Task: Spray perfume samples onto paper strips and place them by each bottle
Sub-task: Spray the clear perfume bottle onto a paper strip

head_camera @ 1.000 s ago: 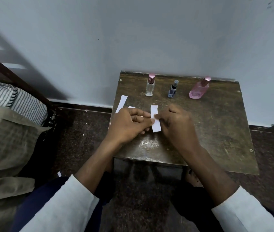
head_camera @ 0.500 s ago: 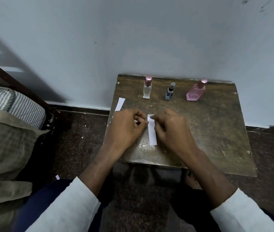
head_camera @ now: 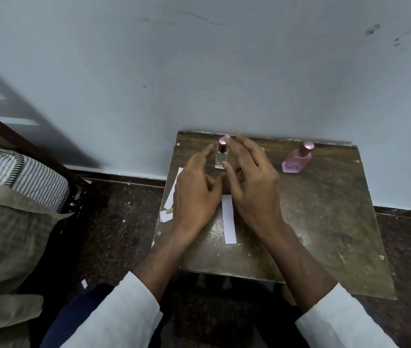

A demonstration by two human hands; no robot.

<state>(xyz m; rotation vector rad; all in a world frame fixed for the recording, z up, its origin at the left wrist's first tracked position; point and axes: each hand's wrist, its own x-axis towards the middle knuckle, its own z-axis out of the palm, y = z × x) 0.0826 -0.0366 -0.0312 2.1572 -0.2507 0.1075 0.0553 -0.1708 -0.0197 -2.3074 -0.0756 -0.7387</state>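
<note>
A clear glass perfume bottle [head_camera: 222,156] with a dark pink cap stands at the back of the small wooden table [head_camera: 324,222]. My left hand [head_camera: 196,187] and my right hand [head_camera: 252,182] flank it with fingers spread, neither gripping it. A pink bottle [head_camera: 296,159] stands to the right. The small blue bottle is hidden behind my right hand. One white paper strip [head_camera: 228,219] lies flat on the table between my wrists. Another strip [head_camera: 173,189] lies at the table's left edge, partly under my left hand.
Small paper scraps [head_camera: 166,215] lie by the table's left edge. The table's back edge meets a pale blue wall [head_camera: 199,71]. A bed with a striped pillow [head_camera: 21,172] and khaki cover sits to the left. Dark speckled floor surrounds the table.
Both hands let go of the white strip, which now lies on the table, and moved forward to either side of the clear bottle. The view tilted upward.
</note>
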